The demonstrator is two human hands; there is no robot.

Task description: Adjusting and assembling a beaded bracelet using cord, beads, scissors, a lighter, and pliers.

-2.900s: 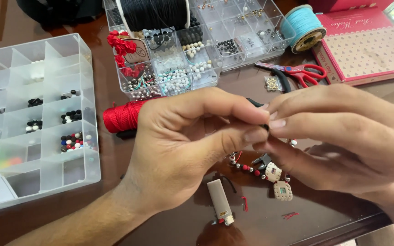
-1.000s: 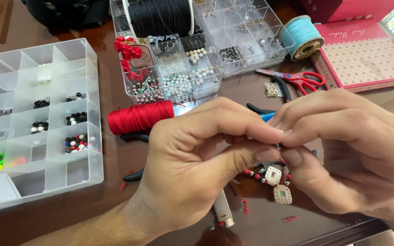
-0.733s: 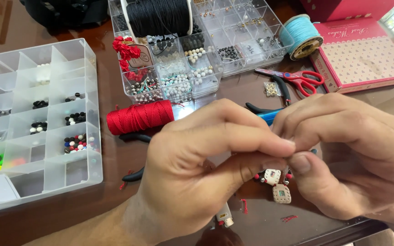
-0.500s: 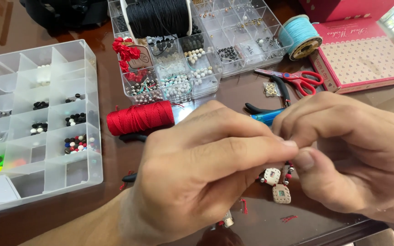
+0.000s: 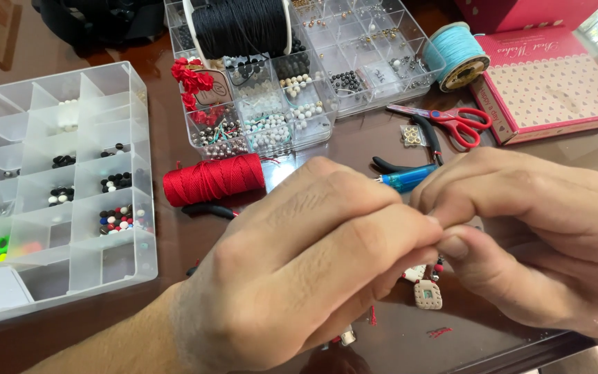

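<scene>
My left hand (image 5: 306, 270) and my right hand (image 5: 527, 235) meet fingertip to fingertip over the brown table (image 5: 174, 277), pinching a beaded string (image 5: 429, 280) between them. Small red and dark beads and a square cream charm hang from the string below my fingers. Most of the string is hidden behind my left hand. A red thread spool (image 5: 214, 179) lies just beyond my left hand.
A clear bead organiser (image 5: 57, 180) sits at left, another organiser (image 5: 299, 90) with a black cord spool (image 5: 240, 24) at the back. Red-handled scissors (image 5: 444, 119), black pliers (image 5: 410, 156), a blue lighter (image 5: 404, 179), a light blue spool (image 5: 459, 55) and a pink box (image 5: 548, 79) lie at right.
My hands have closed tighter together and my left hand has slid forward, covering the white lighter and most of the beaded string. The view shifted slightly.
</scene>
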